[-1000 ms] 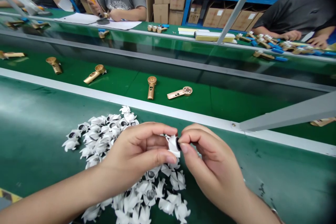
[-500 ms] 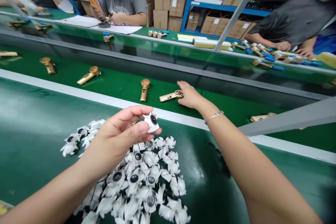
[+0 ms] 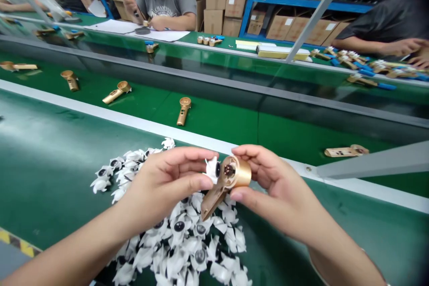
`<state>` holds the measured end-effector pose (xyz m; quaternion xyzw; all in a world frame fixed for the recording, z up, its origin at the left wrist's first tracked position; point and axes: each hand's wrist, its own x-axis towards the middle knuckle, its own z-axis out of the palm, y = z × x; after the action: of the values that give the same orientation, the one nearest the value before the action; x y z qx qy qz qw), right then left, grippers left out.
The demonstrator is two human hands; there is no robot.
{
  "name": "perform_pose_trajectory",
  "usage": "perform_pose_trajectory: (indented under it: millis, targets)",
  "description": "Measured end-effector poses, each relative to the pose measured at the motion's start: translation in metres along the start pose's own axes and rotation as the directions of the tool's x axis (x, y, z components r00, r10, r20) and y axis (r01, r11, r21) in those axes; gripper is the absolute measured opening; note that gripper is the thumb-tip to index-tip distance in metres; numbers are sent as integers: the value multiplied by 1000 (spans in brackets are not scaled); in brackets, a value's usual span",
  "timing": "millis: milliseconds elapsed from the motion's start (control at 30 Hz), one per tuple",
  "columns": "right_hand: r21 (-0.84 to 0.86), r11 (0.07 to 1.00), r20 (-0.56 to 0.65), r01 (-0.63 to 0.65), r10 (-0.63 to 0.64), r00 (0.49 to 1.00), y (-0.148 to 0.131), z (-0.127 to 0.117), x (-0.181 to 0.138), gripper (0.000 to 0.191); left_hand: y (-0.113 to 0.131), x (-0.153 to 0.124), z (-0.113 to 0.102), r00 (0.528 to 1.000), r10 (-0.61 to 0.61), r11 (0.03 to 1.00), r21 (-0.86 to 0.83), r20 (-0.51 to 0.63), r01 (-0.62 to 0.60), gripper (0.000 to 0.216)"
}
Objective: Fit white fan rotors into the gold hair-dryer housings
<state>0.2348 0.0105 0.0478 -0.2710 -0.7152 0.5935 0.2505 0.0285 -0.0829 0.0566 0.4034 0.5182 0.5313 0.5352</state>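
Between the thumb and fingers of my left hand [image 3: 174,178] is a small white fan blade [image 3: 211,170] with a dark round hub. My right hand [image 3: 271,183] grips a gold handheld fan housing [image 3: 243,173] by its round head, the handle slanting down to the left. The open head, with a copper motor coil inside, faces the fan blade; the two are very close, and I cannot tell whether they touch. Beneath both hands lies a heap of white fan blades [image 3: 181,250] on the green worktop [image 3: 50,156].
More gold housings [image 3: 183,111] lie spaced along the green belt behind a white rail [image 3: 134,118]. A grey post [image 3: 375,154] slants in at right. Across the line, one person [image 3: 174,4] holds an orange tool; another person's arm [image 3: 375,47] is near gold parts with blue pieces.
My right hand has picked up a gold housing from the belt and brought it back toward me. My left hand has moved slightly right with the fan blade, turning its hub toward the housing.
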Motion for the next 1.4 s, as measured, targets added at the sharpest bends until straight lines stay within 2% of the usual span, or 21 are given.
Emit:
perform_pose_trajectory:
  millis: [100, 200, 333, 433, 533, 667, 733, 800, 867, 967, 1033, 1100, 1167, 1233, 1267, 1333, 1400]
  targets:
    - [-1, 1000, -10, 18, -18, 1000, -3, 4, -9, 40, 2, -4, 9, 994, 111, 986, 122, 10, -111, 33]
    - [-50, 997, -2, 61, -62, 998, -5, -1, -12, 38, 4, -5, 11, 977, 214, 931, 305, -10, -201, 34]
    - [-118, 988, -7, 104, -105, 994, -1, -4, -16, 41, 6, -5, 9, 936, 350, 795, 515, 41, -320, 33]
    - [-220, 961, -67, 167, -186, 980, 4, 2, -19, 42, 4, -8, 13, 903, 422, 689, 619, 78, -376, 32]
    - [-420, 876, -179, 238, -337, 924, 7, 13, -21, 41, -6, -15, 21, 885, 458, 645, 655, 82, -394, 44]
    - [-590, 770, -260, 242, -465, 846, 7, 24, -23, 38, -25, -25, 30, 885, 461, 691, 598, 69, -407, 63]
    - [-533, 817, -275, 221, -414, 868, 6, 27, -22, 35, -33, -29, 30, 879, 465, 692, 575, 108, -437, 69]
    - [-383, 907, -255, 173, -284, 924, 5, 30, -21, 28, -39, -33, 31, 867, 470, 668, 575, 167, -472, 74]
    - [-291, 948, -233, 125, -197, 952, 4, 32, -21, 25, -41, -36, 32, 856, 470, 635, 592, 214, -496, 78]
    - [-414, 900, -244, 135, -252, 936, 3, 26, -21, 30, -29, -33, 31, 875, 398, 603, 641, 275, -476, 82]
    - [-533, 834, -214, 140, -293, 932, 2, 12, -13, 33, -13, -19, 19, 909, 282, 564, 714, 306, -415, 78]
    - [-650, 757, -232, 61, -275, 933, 4, -11, 6, 34, 5, 3, -7, 950, 185, 471, 825, 253, -311, 60]
    - [-757, 642, -322, -126, -198, 926, 12, -37, 35, 33, 19, 30, -46, 966, 199, 353, 907, 167, -229, 42]
    - [-798, 516, -403, -313, -70, 912, 26, -60, 67, 31, 24, 54, -86, 982, 149, 276, 949, 117, -155, 30]
    - [-800, 487, -417, -350, -33, 908, 35, -70, 82, 30, 23, 63, -104, 990, 76, 284, 949, 118, -135, 24]
    - [-803, 468, -412, -370, 15, 911, 50, -85, 100, 29, 15, 77, -127, 982, -71, 380, 915, 177, -138, 19]
    - [-805, 472, -399, -360, 19, 917, 61, -94, 98, 31, 4, 83, -135, 971, -100, 455, 878, 219, -151, 21]
